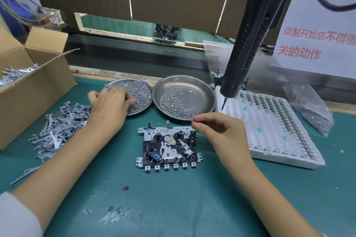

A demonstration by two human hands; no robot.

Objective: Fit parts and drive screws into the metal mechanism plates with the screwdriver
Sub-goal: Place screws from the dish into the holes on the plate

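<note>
Mechanism plate (169,147) on mat, left hand (109,107) in screw dish (143,110)

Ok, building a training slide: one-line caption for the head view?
Left hand picks screws from the left dish while right hand pinches something small over the mechanism plate; screwdriver hangs unused.

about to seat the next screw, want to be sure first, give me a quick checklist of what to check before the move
1. Mechanism plate flat on the green mat: ok.
2. Right hand pinching a screw over the plate's top right corner: cannot tell, item too small.
3. Left hand in the left screw dish: ok, on the screws.
4. Right dish stocked: ok.
5. Screwdriver in hand: not ok, hangs unheld.
6. Plate held steady: not ok, neither hand grips it.
</note>
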